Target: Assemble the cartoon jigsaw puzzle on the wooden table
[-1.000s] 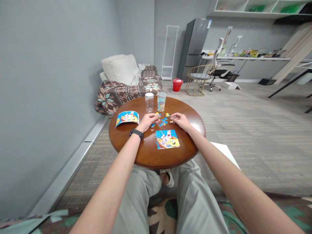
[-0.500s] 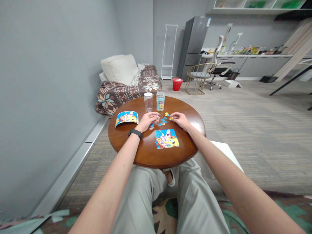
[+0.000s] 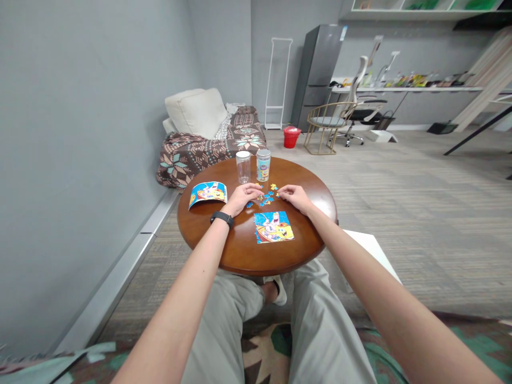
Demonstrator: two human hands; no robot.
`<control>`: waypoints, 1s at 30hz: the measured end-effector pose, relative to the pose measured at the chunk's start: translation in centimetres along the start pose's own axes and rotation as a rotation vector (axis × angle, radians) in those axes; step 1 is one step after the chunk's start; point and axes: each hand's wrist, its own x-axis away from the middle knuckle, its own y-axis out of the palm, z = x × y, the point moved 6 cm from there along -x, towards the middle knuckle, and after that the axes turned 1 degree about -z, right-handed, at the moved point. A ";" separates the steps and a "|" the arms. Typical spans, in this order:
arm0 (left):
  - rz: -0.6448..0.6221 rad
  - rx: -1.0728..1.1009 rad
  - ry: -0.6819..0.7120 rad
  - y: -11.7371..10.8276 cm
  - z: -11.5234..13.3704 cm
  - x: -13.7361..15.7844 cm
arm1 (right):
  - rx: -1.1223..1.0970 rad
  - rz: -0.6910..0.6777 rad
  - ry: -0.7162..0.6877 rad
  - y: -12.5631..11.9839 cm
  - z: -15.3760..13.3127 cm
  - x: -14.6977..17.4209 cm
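Note:
Loose blue and yellow jigsaw puzzle pieces [image 3: 267,199] lie between my hands on a round brown table [image 3: 240,245]. My left hand [image 3: 246,196], a black band on its wrist, is closed at the fingertips on a small jigsaw piece [image 3: 261,197], partly hidden. The fingers of my right hand [image 3: 295,197] pinch a yellowish piece [image 3: 278,195] at the right of the pile. Nearer me lies a joined square jigsaw [image 3: 274,227] with a cartoon boat scene. A curved picture sheet [image 3: 208,193] with the same scene stands left of my left hand.
Behind the pieces stand a clear jar [image 3: 243,169] with a white lid and a printed cartoon jar [image 3: 263,167] with a silvery lid. A patterned sofa [image 3: 200,154] is beyond the table at left. Farther back are a red bin [image 3: 291,138] and a gold-framed chair [image 3: 326,125].
My left fingertips have shifted slightly right towards the pile. My right fingertips have moved a little left. The joined jigsaw and jars stay in place, and the foot under the table has shifted.

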 end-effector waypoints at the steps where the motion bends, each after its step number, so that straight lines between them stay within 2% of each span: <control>1: 0.001 0.003 -0.006 0.0 0.0 0.0 | 0.017 0.003 -0.001 0.0 0.0 0.0; 10: 0.075 0.022 -0.014 -0.2 0.0 0.0 | 0.039 0.060 0.022 -0.2 -0.2 0.1; 18: 0.053 0.075 -0.009 0.1 0.4 0.2 | 0.064 0.048 0.022 -0.2 -0.3 0.2; 25: 0.048 0.071 0.007 0.0 0.4 0.2 | -0.011 0.021 0.061 0.1 -0.2 0.2; 30: 0.048 0.048 0.002 0.1 0.4 0.1 | 0.027 0.034 0.006 -0.2 -0.4 0.2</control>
